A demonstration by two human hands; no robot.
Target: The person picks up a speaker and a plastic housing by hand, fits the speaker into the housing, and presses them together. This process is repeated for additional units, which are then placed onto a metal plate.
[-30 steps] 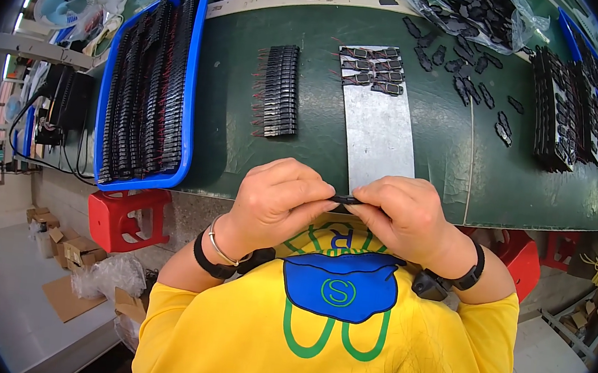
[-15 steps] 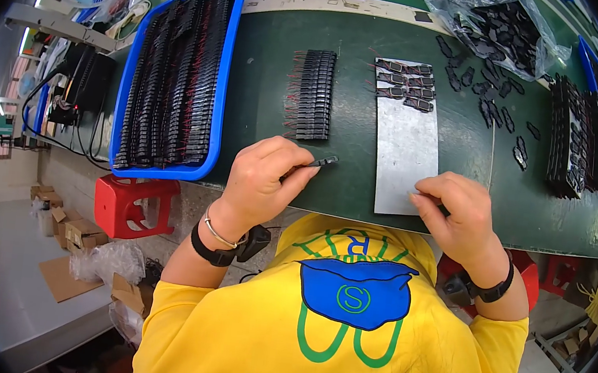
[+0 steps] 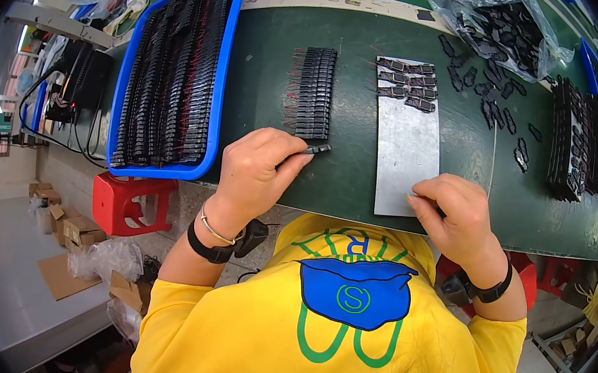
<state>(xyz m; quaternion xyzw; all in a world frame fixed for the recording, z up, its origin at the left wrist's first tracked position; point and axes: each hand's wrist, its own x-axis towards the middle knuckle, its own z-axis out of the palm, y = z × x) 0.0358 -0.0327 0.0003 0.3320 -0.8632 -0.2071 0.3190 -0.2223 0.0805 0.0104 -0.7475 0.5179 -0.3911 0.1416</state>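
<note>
Nearest, left hand (image 3: 260,171) pinching a small black part (image 3: 315,149), slim and oblong, long axis running left to right, free end pointing right, just below a neat row of like parts (image 3: 316,94). Right hand (image 3: 456,214) curled, fingertips pressed together on the near edge of a dull grey metal plate (image 3: 405,143). Under all, dark green bench (image 3: 267,74). Farther left, blue tray (image 3: 220,69) packed with black parts
</note>
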